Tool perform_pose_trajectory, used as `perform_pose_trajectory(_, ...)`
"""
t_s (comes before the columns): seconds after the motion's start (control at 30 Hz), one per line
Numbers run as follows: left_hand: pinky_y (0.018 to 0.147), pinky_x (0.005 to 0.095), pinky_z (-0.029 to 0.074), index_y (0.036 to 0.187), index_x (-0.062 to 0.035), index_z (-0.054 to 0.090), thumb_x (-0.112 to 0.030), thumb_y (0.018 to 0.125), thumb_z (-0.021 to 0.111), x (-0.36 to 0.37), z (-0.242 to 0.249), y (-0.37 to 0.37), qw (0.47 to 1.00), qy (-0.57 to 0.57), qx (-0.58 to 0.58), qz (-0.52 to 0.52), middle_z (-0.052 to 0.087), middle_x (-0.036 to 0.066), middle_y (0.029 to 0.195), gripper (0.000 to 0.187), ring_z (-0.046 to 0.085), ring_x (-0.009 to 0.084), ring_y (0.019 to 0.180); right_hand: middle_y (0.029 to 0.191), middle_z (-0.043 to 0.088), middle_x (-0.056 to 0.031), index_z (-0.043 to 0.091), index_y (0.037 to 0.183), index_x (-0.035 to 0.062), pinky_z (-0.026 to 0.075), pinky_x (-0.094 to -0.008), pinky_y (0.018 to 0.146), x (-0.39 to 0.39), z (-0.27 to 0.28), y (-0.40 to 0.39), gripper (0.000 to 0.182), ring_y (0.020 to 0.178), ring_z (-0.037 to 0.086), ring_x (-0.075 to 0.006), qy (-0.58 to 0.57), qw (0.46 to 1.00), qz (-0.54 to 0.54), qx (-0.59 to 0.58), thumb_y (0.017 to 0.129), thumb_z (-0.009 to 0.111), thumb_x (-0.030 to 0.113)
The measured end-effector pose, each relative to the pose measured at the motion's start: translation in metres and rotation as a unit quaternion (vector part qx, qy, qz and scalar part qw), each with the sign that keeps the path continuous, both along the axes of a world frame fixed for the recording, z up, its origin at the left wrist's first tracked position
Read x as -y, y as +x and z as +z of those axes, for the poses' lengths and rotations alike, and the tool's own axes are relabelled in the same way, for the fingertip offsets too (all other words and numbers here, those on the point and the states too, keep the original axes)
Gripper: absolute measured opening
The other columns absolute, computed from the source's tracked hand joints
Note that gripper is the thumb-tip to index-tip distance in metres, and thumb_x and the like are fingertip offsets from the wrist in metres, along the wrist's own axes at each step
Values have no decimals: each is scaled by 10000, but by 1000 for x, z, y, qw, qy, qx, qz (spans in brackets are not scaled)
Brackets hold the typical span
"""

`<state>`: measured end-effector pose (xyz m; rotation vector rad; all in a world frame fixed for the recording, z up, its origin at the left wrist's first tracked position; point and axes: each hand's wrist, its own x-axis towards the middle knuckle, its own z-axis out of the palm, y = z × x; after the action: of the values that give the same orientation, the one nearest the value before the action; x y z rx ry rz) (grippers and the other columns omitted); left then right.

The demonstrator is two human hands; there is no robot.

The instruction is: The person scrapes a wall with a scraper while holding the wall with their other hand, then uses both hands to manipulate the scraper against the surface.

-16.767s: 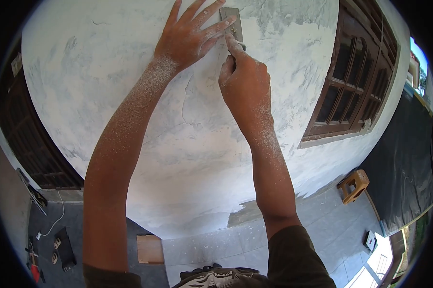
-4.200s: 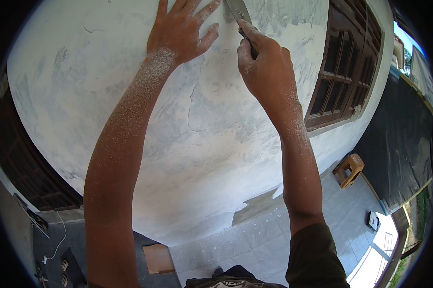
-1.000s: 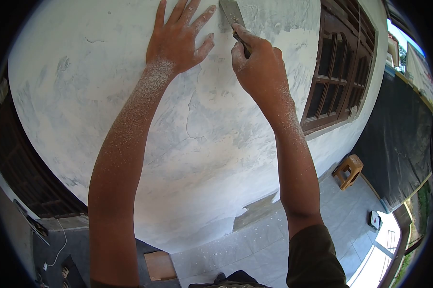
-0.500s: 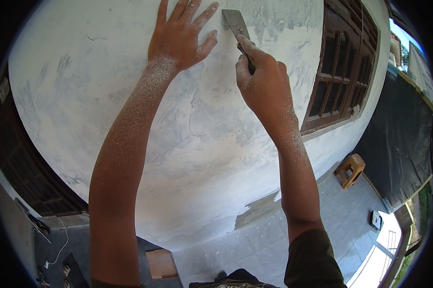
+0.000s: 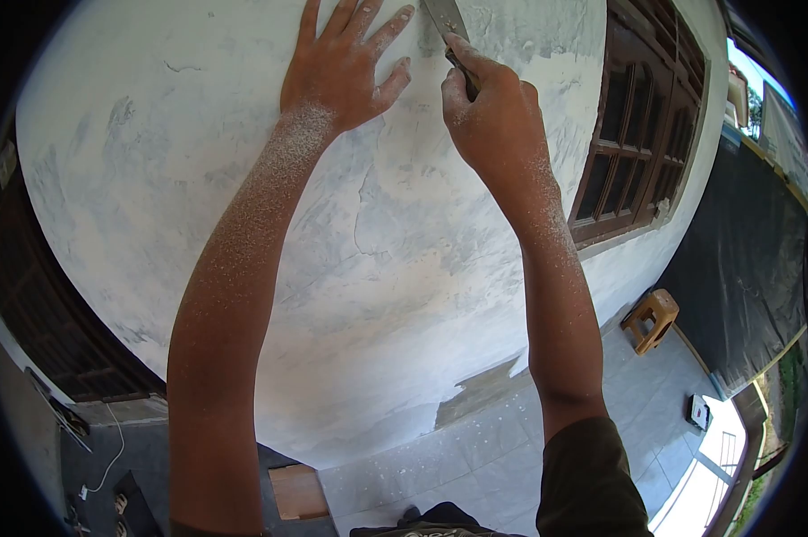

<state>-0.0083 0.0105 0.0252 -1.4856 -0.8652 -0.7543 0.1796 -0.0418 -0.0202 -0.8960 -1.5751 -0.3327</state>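
Scraper held to wall, both arms raised and dusted white.

Nearest the camera: a dark sleeve [image 5: 592, 474] at the lower edge, above tiled floor [image 5: 475, 447] flecked with white debris. Both forearms carry white dust. Left hand [image 5: 341, 72] lies flat on the wall [image 5: 243, 206], fingers spread, grasping nothing. Right hand [image 5: 489, 112] is clenched around the handle of the scraper [image 5: 447, 22], forefinger laid along it; the blade sits against the wall just right of the left hand's fingertips, its top cut off by the frame edge. A crack [image 5: 361, 215] runs down the plaster between the arms. Farther right: brown window [image 5: 641, 125], then a wooden stool [image 5: 652, 319] on the floor.
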Motion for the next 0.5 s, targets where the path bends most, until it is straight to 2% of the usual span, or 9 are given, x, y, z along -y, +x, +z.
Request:
perform_pose_trajectory(0.17, 1244, 569, 70, 1517, -138, 430, -493, 935, 527, -1, 1, 0, 1000, 9, 0, 3, 247, 146, 1647, 689, 152, 292, 1546, 872, 742, -214, 646, 1318, 46, 624, -399, 671, 9, -25, 1, 371, 697, 747, -296, -44, 999, -9, 17, 960, 588, 123)
perform_pose_trajectory(0.2, 1244, 569, 67, 1517, -138, 430, -491, 937, 525, -1, 0, -1, 1000, 3, 3, -3, 246, 145, 1647, 685, 150, 291, 1546, 874, 743, -213, 645, 1322, 50, 624, -400, 658, 6, -24, -1, 375, 692, 747, -295, -7, 1000, -14, 22, 958, 590, 120)
perform_pose_trajectory(0.3, 1244, 568, 65, 1516, -138, 432, -489, 939, 523, 0, 0, -1, 1000, 3, 1, 0, 245, 144, 1648, 681, 149, 290, 1547, 880, 744, -215, 646, 1325, 55, 625, -403, 666, -3, -4, 0, 380, 692, 748, -295, 5, 1000, -4, 11, 951, 597, 107)
perform_pose_trajectory(0.5, 1241, 576, 71, 1506, -133, 447, -485, 934, 534, 1, 0, -1, 1000, 4, 0, -7, 246, 147, 1647, 677, 160, 291, 1544, 893, 745, -214, 653, 1311, 49, 624, -405, 664, 4, -25, -3, 382, 691, 746, -304, -3, 1000, -22, 14, 938, 617, 129)
